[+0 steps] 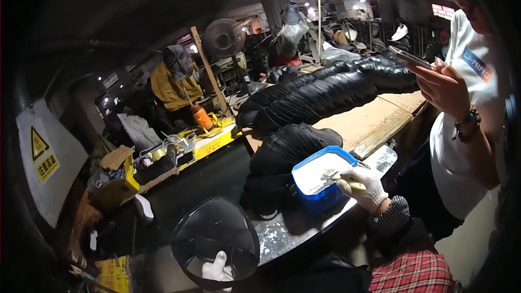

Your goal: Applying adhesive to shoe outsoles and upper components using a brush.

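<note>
My right hand (365,189), in a white knit glove, is closed around the pale handle of a brush (351,183). The brush's bristle end lies over the white liquid in a blue tub (315,204). Low in the middle, my left hand (218,269) wears a similar glove and grips a rounded black piece (214,225), smooth like leather, perhaps a shoe upper. Its thumb shows against the piece, while the other fingers are hidden. Just beyond the tub sits a bundle of nested black pieces (287,154).
Long rows of black pieces (331,89) cover a wooden board (380,122). At the right stands a person (461,108) with a phone (411,57). A white-spattered ledge (279,236) runs under the tub. Leftward are a yellow-edged bench (217,142), an orange bottle (202,118) and a fan (224,38).
</note>
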{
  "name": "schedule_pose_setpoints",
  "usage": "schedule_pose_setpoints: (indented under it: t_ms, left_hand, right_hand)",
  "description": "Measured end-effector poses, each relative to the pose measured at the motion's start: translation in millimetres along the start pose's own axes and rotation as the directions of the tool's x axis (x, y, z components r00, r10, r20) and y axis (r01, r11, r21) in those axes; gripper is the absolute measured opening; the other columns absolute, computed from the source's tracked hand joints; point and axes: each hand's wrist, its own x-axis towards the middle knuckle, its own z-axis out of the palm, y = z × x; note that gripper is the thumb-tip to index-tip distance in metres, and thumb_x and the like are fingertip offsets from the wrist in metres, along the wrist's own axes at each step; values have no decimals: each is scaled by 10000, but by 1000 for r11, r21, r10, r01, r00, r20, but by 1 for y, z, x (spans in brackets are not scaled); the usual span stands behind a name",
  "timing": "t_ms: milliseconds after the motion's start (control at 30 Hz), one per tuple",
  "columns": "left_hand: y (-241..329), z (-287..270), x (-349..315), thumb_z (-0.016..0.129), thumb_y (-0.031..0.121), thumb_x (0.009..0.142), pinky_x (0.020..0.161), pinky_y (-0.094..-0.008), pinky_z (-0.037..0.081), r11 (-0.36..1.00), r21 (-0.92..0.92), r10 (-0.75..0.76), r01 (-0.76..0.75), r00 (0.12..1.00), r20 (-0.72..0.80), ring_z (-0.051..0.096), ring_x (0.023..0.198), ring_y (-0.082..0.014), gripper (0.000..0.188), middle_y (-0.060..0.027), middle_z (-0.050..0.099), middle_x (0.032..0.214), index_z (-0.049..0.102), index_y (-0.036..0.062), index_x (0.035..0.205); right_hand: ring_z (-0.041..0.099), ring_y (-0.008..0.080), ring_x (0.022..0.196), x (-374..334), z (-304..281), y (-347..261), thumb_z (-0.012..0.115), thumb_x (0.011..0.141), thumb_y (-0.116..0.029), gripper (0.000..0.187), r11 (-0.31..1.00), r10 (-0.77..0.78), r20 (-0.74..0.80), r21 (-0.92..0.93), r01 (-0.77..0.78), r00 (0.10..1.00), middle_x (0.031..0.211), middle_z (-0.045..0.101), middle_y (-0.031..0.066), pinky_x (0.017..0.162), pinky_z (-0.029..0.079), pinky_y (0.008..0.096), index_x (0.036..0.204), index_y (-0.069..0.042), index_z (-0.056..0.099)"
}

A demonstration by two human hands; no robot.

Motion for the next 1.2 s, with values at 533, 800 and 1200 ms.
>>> schedule_pose_setpoints:
  t_ms: [533,800,1200]
  left_hand:
    - [-36,79,-43,664,74,902,425,-336,360,758,581,645,-297,474,-599,500,436,-136,133,14,542,560,683,-15,806]
    - [14,131,-56,563,-24,919,857,-302,477,917,-63,219,-395,628,-747,597,925,-165,209,-47,634,1002,617,-24,1120]
    - [-9,94,-48,453,-2,957,1044,-368,434,640,-150,458,-753,532,-712,549,1199,-251,387,-134,561,1320,506,-35,1338]
  right_hand:
    - [516,86,560,-13,30,-47,536,936,-87,146,885,140,13,447,-131,990,734,593,62,508,413,223,911,19,632]
    - [681,228,788,36,182,-140,723,860,-157,323,648,-485,264,749,139,834,954,692,144,725,551,327,1119,27,662]
    - [620,94,783,-8,195,-111,664,943,-195,221,472,304,691,488,-734,656,882,701,53,684,504,241,1021,11,690]
